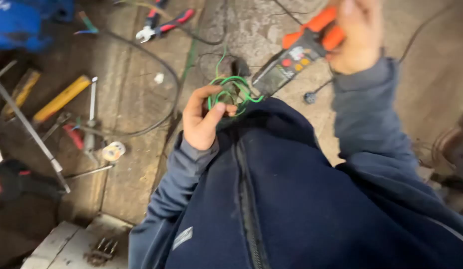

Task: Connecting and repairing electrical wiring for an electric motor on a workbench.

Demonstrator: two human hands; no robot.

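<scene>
Green wire, coiled, is pinched in the left hand just above the jacket, while the right hand, up and to the right, grips the orange meter, whose long axis slants down toward the coil.

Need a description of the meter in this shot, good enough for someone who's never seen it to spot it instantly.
Start at the dark blue jacket filling the lower frame and follow its raised sleeve to the right hand near the top edge. That hand grips the clamp meter, angled down toward the coiled green wire in the left hand. It is the only tool with an orange-and-grey body, round buttons and a display.
</scene>
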